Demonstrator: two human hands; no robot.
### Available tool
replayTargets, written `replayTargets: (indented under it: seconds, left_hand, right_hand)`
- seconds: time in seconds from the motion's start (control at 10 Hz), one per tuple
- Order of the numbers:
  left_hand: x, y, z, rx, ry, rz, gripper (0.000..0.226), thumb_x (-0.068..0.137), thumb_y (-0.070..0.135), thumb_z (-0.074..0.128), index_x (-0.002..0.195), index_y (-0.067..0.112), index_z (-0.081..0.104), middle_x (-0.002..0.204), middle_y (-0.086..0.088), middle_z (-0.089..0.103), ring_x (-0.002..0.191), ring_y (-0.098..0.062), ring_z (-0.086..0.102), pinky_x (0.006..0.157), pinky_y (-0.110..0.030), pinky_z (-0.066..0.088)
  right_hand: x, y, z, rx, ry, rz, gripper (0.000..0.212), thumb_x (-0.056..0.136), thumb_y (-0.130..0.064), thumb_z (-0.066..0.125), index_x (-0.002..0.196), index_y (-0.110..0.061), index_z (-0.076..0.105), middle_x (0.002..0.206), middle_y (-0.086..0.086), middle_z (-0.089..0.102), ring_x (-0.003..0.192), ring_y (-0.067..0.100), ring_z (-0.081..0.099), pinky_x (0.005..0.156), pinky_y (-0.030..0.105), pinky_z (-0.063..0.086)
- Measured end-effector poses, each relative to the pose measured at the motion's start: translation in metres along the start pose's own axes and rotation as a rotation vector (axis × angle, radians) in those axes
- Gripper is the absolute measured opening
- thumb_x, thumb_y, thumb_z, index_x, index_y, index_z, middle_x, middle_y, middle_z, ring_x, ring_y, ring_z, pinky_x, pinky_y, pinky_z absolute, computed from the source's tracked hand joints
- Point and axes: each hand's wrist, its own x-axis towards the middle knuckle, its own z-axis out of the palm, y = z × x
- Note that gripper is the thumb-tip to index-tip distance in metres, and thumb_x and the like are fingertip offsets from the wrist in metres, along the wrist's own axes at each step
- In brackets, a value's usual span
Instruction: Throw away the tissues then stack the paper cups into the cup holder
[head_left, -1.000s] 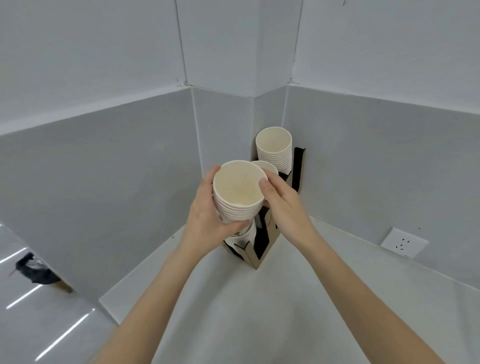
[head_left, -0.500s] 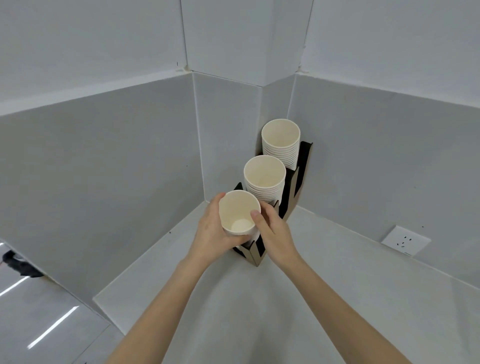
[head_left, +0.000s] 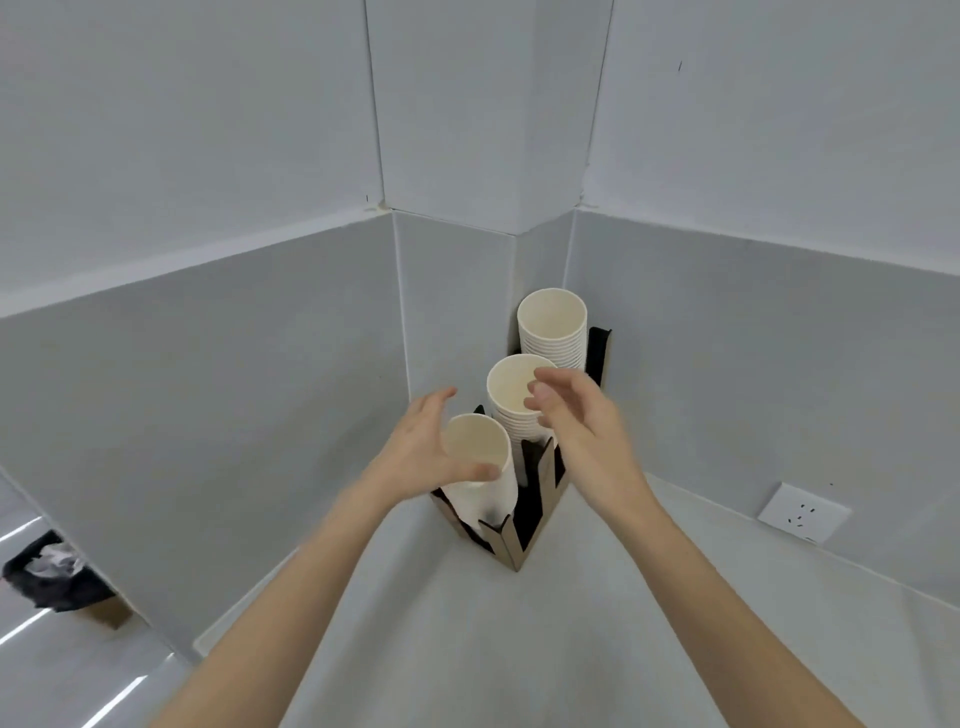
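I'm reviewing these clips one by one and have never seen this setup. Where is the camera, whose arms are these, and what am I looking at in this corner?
There is no machine here. The one picture comes from a wide-angle camera worn on a person's head, looking forward and down, so the two bare arms are that person's own.

On the pale counter, pushed into the corner, stands a stepped cardboard cup holder with three slots. Each holds a stack of paper cups: a front stack, a middle stack and a back stack.

The left hand is open beside the front stack, its thumb across the rim. The right hand hovers open by the middle stack. Neither hand grips anything.

A wall socket is on the right. At far left, below counter level, a dark bin bag seems to hold crumpled white tissue.
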Motion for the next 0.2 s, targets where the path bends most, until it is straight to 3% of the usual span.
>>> replayTargets:
  seconds: [0.1,0.2]
  left_hand:
    - [0.007,0.033,-0.032,-0.014,0.09,0.114,0.077,0.064,0.044,0.074,0.129,0.02,0.04,0.131,-0.001,0.049,0.121,-0.015,0.045,0.094,-0.023,0.032]
    - [0.011,0.063,-0.057,-0.141,0.182,0.184,0.04,0.074,0.035,0.068,0.111,0.021,0.057,0.109,-0.001,0.065,0.1,-0.01,0.059,0.081,-0.02,0.041]
  right_hand:
    - [-0.011,-0.072,-0.03,0.192,0.135,-0.309,0.014,0.09,-0.021,0.052,0.096,-0.025,0.063,0.088,-0.007,0.073,0.089,0.011,0.068,0.082,0.025,0.054]
    - [-0.037,-0.136,-0.064,0.248,0.186,-0.613,0.014,0.088,-0.028,0.054,0.095,-0.027,0.066,0.089,-0.006,0.075,0.09,0.018,0.069,0.076,0.023,0.054]
